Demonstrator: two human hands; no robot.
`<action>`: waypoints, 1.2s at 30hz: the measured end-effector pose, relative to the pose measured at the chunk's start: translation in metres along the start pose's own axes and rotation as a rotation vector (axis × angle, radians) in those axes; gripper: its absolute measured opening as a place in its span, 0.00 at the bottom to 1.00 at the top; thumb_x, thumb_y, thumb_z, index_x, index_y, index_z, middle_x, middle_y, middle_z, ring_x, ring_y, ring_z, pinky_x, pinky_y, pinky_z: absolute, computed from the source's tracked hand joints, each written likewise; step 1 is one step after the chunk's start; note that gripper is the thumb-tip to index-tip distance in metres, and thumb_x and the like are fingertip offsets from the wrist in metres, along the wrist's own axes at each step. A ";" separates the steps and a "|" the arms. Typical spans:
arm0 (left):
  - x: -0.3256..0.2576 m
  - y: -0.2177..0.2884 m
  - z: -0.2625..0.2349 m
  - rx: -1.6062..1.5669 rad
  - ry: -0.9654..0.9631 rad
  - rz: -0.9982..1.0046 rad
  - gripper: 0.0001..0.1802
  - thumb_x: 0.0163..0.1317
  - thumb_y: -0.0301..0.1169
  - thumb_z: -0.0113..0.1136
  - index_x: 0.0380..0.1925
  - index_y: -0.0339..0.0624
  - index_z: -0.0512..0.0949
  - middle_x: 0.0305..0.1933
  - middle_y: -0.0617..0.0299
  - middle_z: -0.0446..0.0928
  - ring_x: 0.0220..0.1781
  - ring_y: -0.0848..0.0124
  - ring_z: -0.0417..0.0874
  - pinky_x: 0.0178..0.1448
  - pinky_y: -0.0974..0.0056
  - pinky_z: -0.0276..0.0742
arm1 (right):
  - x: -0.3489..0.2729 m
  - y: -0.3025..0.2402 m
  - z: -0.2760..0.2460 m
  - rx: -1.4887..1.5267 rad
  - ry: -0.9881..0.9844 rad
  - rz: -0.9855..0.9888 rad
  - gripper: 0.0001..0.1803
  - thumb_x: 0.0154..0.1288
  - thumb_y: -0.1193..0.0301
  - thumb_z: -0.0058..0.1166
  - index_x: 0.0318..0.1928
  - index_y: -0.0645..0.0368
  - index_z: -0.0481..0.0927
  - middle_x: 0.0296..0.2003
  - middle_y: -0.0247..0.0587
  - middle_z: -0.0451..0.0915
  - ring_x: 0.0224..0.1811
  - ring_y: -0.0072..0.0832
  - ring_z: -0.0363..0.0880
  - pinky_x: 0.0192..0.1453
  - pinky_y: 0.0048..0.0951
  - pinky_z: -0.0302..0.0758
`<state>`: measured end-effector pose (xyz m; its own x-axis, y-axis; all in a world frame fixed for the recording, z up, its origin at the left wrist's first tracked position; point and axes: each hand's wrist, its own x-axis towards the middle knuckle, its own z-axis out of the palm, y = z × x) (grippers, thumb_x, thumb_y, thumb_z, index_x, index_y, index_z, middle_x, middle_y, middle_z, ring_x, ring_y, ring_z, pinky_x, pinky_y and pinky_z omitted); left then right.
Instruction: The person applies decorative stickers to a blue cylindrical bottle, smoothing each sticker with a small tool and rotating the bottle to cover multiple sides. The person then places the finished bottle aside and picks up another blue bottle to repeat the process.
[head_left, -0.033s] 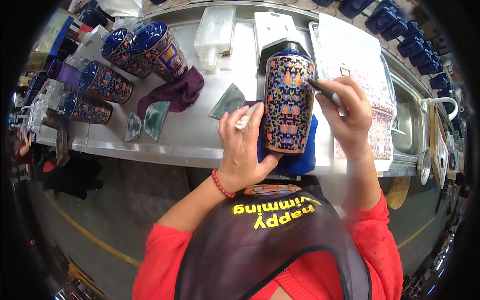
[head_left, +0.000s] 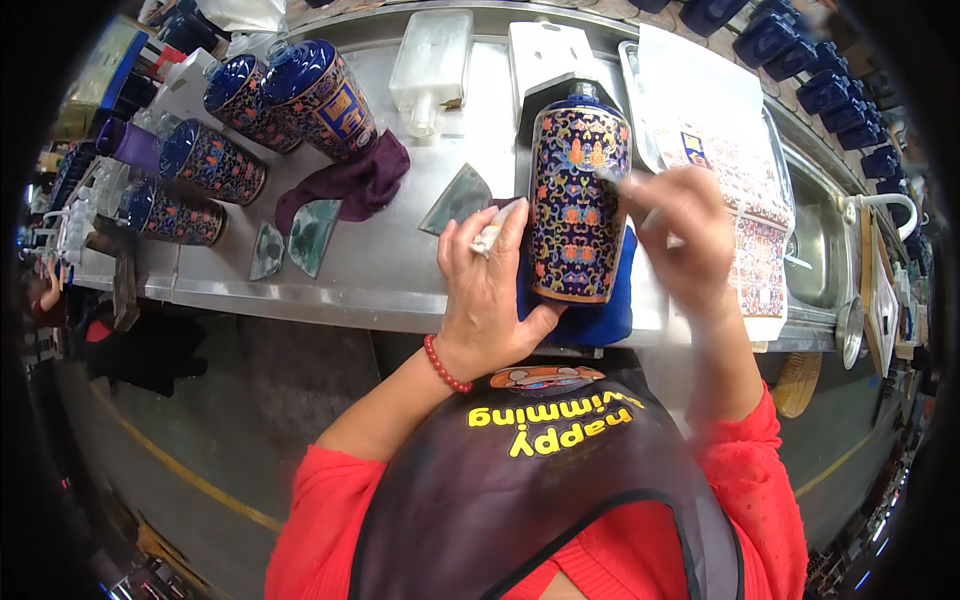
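Observation:
A dark blue bottle (head_left: 582, 205) with an orange-and-gold floral pattern lies tilted on a support, its neck pointing away from me. My left hand (head_left: 487, 285) rests along its left side, thumb by the bottle's base. Between those fingers is a crumpled white tissue or cloth (head_left: 490, 238). My right hand (head_left: 690, 235), smeared by motion, is at the bottle's right side. It grips a dark pen-like tool (head_left: 612, 177), blurred, whose tip is at the patterned surface. Beneath the bottle shows a blue cloth (head_left: 605, 322).
More patterned bottles (head_left: 325, 100) stand at the left beside a purple cloth (head_left: 375, 180). Greenish flat pieces (head_left: 315, 237) lie on the metal counter (head_left: 390, 290). A clear empty bottle (head_left: 432, 70) lies at the back. Patterned sheets (head_left: 762, 255) and a sink (head_left: 815, 240) are at the right.
My right hand has shifted slightly, its fingers and tool now blurred, with the tool's tip a little lower and further left on the bottle. My left hand stays put.

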<state>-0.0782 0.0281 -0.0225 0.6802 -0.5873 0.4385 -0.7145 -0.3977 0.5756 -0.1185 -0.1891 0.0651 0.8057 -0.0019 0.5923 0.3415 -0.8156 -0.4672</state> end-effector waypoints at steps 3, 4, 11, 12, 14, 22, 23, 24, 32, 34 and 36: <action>0.004 0.004 0.003 0.052 0.021 -0.011 0.57 0.50 0.48 0.73 0.75 0.32 0.57 0.70 0.47 0.67 0.72 0.49 0.60 0.76 0.35 0.43 | -0.017 -0.006 -0.007 0.251 -0.438 -0.455 0.16 0.49 0.77 0.68 0.42 0.54 0.87 0.32 0.35 0.76 0.35 0.30 0.76 0.40 0.35 0.71; 0.003 0.005 0.002 0.054 0.017 -0.005 0.57 0.53 0.53 0.71 0.75 0.32 0.58 0.70 0.47 0.68 0.72 0.49 0.60 0.76 0.34 0.43 | -0.022 -0.006 -0.010 0.381 -0.506 -0.385 0.16 0.50 0.76 0.68 0.42 0.54 0.87 0.32 0.35 0.76 0.36 0.31 0.77 0.41 0.36 0.72; 0.006 -0.001 0.001 0.177 0.064 0.060 0.58 0.53 0.62 0.70 0.74 0.34 0.63 0.67 0.54 0.72 0.70 0.55 0.64 0.77 0.33 0.40 | -0.044 -0.004 -0.005 0.147 -0.172 -0.297 0.18 0.48 0.84 0.73 0.42 0.57 0.88 0.30 0.36 0.75 0.31 0.30 0.75 0.35 0.31 0.72; 0.005 -0.003 0.001 0.169 0.057 0.059 0.57 0.53 0.63 0.69 0.74 0.35 0.64 0.66 0.56 0.73 0.69 0.56 0.65 0.77 0.34 0.39 | -0.046 -0.005 -0.008 0.269 -0.292 -0.365 0.17 0.47 0.82 0.74 0.40 0.57 0.88 0.29 0.36 0.76 0.32 0.30 0.75 0.35 0.33 0.72; 0.003 -0.004 0.004 0.151 0.078 0.063 0.56 0.55 0.63 0.69 0.73 0.35 0.64 0.65 0.55 0.74 0.69 0.56 0.66 0.77 0.34 0.39 | -0.050 -0.006 -0.009 0.446 -0.341 -0.121 0.16 0.49 0.85 0.71 0.40 0.59 0.87 0.30 0.36 0.78 0.33 0.32 0.76 0.35 0.34 0.72; 0.009 -0.001 0.000 0.121 0.046 0.050 0.56 0.58 0.66 0.63 0.75 0.34 0.61 0.68 0.49 0.71 0.72 0.50 0.62 0.77 0.33 0.39 | -0.062 0.008 -0.012 0.404 -0.383 -0.218 0.21 0.45 0.82 0.67 0.44 0.55 0.87 0.35 0.40 0.78 0.38 0.39 0.78 0.44 0.38 0.76; 0.008 0.001 0.000 0.116 0.076 0.043 0.57 0.58 0.65 0.64 0.75 0.35 0.60 0.69 0.49 0.70 0.72 0.50 0.61 0.77 0.33 0.39 | -0.066 0.009 -0.013 0.533 -0.431 -0.246 0.20 0.46 0.82 0.67 0.44 0.55 0.87 0.34 0.39 0.78 0.38 0.39 0.78 0.44 0.38 0.76; 0.007 0.002 0.001 0.157 0.059 0.038 0.58 0.58 0.65 0.64 0.77 0.36 0.57 0.72 0.50 0.67 0.73 0.49 0.60 0.77 0.33 0.39 | -0.068 0.013 -0.011 0.485 -0.346 -0.004 0.20 0.46 0.82 0.67 0.43 0.56 0.87 0.34 0.39 0.77 0.38 0.39 0.78 0.44 0.38 0.75; 0.011 -0.009 -0.001 0.070 -0.101 0.066 0.62 0.56 0.66 0.65 0.76 0.29 0.55 0.72 0.44 0.66 0.74 0.45 0.60 0.77 0.32 0.41 | -0.056 0.007 -0.008 0.422 -0.373 -0.120 0.13 0.54 0.75 0.68 0.42 0.56 0.86 0.30 0.37 0.76 0.34 0.37 0.78 0.41 0.38 0.73; 0.010 -0.004 0.000 0.137 -0.041 0.070 0.63 0.54 0.65 0.67 0.76 0.30 0.55 0.73 0.43 0.65 0.74 0.45 0.60 0.77 0.32 0.41 | -0.036 0.011 -0.008 0.467 -0.246 0.071 0.14 0.57 0.73 0.69 0.45 0.58 0.84 0.31 0.41 0.79 0.34 0.42 0.80 0.40 0.39 0.76; 0.011 0.002 0.001 0.204 -0.018 0.053 0.65 0.51 0.64 0.71 0.76 0.30 0.54 0.74 0.43 0.62 0.74 0.45 0.61 0.77 0.32 0.42 | -0.019 0.014 -0.005 0.415 0.026 0.299 0.13 0.57 0.75 0.67 0.44 0.59 0.84 0.31 0.41 0.79 0.33 0.41 0.80 0.39 0.40 0.76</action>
<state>-0.0723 0.0205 -0.0174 0.6391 -0.6228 0.4513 -0.7687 -0.4994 0.3995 -0.1316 -0.2039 0.0505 0.8870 -0.2184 0.4069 0.2661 -0.4784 -0.8369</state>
